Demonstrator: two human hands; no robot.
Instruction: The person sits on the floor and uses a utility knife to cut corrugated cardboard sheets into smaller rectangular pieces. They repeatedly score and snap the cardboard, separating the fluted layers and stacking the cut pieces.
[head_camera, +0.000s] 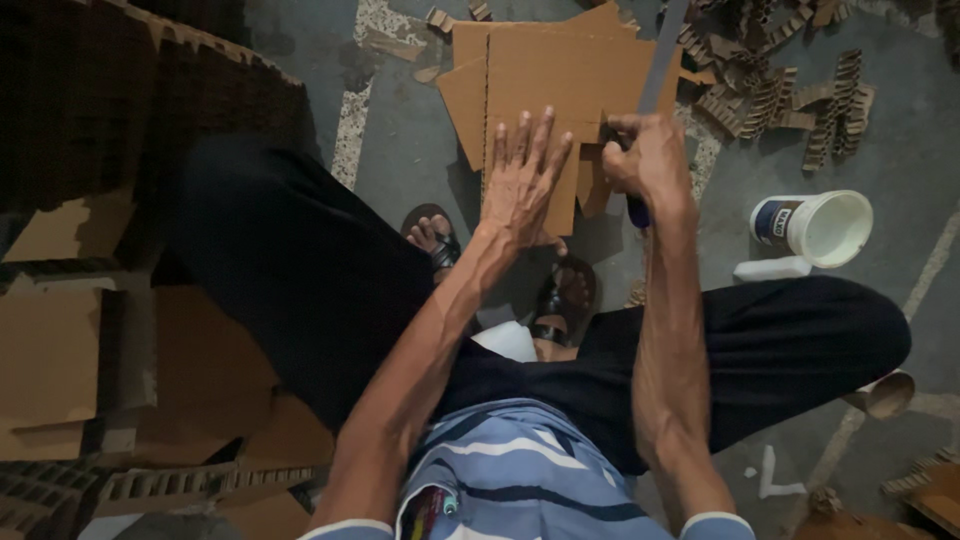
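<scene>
A brown cardboard sheet (560, 75) lies on the grey floor in front of my feet. My left hand (522, 180) rests flat on it, fingers spread, pressing it down. My right hand (645, 160) is closed around a tool with a dark blue handle (637, 212) at the sheet's right edge. A long grey strip, like a ruler or blade (660, 60), runs up and away from that hand. Smaller cut pieces of cardboard (592, 185) lie under and between the hands.
A white plastic tub (815, 226) lies on its side to the right, with a small white bottle (770, 268) beside it. Corrugated cardboard strips (790, 100) are scattered at the upper right. Stacked cardboard (70, 340) fills the left. My sandalled feet (565, 300) sit below the sheet.
</scene>
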